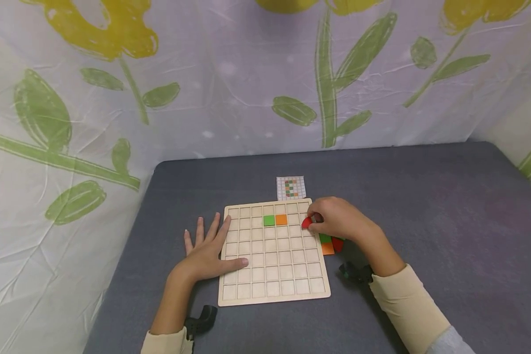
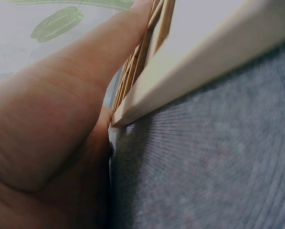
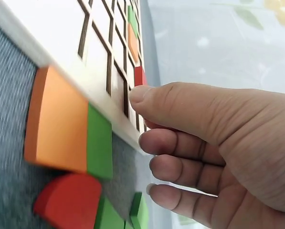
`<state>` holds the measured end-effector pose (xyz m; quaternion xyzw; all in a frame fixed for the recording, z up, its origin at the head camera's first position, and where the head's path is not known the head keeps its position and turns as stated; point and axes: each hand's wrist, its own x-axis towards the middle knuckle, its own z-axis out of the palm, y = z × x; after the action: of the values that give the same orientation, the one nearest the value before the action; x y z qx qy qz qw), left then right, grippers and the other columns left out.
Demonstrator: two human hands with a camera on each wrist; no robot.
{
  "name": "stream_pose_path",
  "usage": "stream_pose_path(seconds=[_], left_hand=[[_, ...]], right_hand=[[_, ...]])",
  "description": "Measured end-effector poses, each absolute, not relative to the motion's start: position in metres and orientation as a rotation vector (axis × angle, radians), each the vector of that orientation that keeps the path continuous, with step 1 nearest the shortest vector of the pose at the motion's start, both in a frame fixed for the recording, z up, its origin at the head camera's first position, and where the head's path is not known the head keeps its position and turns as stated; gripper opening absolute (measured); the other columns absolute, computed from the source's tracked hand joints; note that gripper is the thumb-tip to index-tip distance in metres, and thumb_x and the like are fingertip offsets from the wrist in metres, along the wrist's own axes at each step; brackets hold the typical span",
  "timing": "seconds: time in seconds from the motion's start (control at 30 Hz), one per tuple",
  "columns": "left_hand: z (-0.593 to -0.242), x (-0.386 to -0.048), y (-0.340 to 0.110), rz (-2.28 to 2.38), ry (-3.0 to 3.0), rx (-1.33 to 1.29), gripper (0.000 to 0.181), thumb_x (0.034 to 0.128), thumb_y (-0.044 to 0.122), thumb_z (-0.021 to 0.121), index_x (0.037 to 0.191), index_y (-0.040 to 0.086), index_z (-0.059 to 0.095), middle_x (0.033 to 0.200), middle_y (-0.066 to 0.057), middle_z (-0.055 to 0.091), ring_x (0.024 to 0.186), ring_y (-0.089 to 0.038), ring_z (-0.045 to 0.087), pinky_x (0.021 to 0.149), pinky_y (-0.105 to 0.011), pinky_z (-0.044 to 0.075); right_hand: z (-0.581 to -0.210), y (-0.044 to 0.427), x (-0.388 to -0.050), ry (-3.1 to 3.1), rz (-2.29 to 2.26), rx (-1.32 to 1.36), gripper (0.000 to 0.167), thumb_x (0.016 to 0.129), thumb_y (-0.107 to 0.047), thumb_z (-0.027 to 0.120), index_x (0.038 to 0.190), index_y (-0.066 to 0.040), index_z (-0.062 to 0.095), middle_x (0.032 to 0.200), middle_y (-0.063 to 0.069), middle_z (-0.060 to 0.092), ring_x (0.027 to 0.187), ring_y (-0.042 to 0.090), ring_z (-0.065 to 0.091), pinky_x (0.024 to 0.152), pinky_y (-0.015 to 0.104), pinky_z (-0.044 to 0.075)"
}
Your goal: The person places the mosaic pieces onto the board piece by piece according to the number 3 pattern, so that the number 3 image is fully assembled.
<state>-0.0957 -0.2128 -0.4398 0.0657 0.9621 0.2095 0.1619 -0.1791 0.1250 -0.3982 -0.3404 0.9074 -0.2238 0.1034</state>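
Note:
A wooden grid board (image 1: 272, 255) lies on the dark table, a green square (image 1: 269, 220) and an orange square (image 1: 281, 220) side by side in its second row. My left hand (image 1: 205, 258) rests with spread fingers on the board's left edge, thumb over the cells; the left wrist view shows that hand (image 2: 51, 105) beside the board's edge (image 2: 180, 71). Between thumb and fingertips my right hand (image 1: 340, 219) pinches a red piece (image 1: 307, 222) over the right end of that row. In the right wrist view the red piece (image 3: 139, 75) shows past the thumb of the hand (image 3: 218, 124).
Beside the board's right edge lie loose pieces: an orange one (image 1: 328, 249), a green one (image 1: 325, 238) and a red one (image 1: 338, 244), with more green near them. A small printed grid card (image 1: 291, 188) lies behind the board. A flower-patterned cloth (image 1: 230, 98) hangs behind the table.

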Motion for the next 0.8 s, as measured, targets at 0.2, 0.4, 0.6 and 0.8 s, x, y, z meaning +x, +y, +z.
stream_pose_path(seconds=[0.2, 0.4, 0.6, 0.8], left_hand=[[-0.438, -0.096, -0.212, 0.602, 2.738, 0.182, 0.12, 0.0753, 0.079, 0.065, 0.163, 0.023, 0.006, 0.168, -0.009, -0.006, 0.146, -0.042, -0.024, 0.104, -0.068, -0.023], [-0.44, -0.096, -0.213, 0.59, 2.738, 0.175, 0.12, 0.0751, 0.081, 0.064, 0.163, 0.023, 0.006, 0.168, -0.008, -0.007, 0.146, -0.041, -0.024, 0.104, -0.067, -0.023], [-0.441, -0.097, -0.213, 0.593, 2.732, 0.173, 0.121, 0.0747, 0.082, 0.063, 0.163, 0.024, 0.005, 0.168, -0.007, -0.007, 0.146, -0.041, -0.024, 0.104, -0.067, -0.024], [-0.44, -0.097, -0.213, 0.596, 2.734, 0.184, 0.12, 0.075, 0.081, 0.064, 0.163, 0.024, 0.005, 0.168, -0.007, -0.007, 0.146, -0.041, -0.024, 0.105, -0.067, -0.023]], right_hand=[[-0.396, 0.115, -0.179, 2.674, -0.663, -1.02, 0.013, 0.084, -0.012, 0.079, 0.082, -0.012, 0.066, 0.069, -0.003, 0.048, 0.064, 0.011, 0.042, 0.059, 0.029, 0.034], [-0.396, 0.106, -0.18, 2.688, -0.619, -1.075, 0.018, 0.086, -0.012, 0.078, 0.077, -0.014, 0.062, 0.068, -0.005, 0.041, 0.064, 0.011, 0.04, 0.059, 0.028, 0.032], [-0.393, 0.097, -0.183, 2.689, -0.578, -1.095, 0.021, 0.087, -0.014, 0.079, 0.075, -0.014, 0.062, 0.067, -0.005, 0.038, 0.064, 0.012, 0.038, 0.059, 0.029, 0.03], [-0.394, 0.094, -0.185, 2.683, -0.567, -1.104, 0.022, 0.087, -0.011, 0.077, 0.073, -0.014, 0.06, 0.066, -0.005, 0.036, 0.064, 0.012, 0.038, 0.059, 0.028, 0.029]])
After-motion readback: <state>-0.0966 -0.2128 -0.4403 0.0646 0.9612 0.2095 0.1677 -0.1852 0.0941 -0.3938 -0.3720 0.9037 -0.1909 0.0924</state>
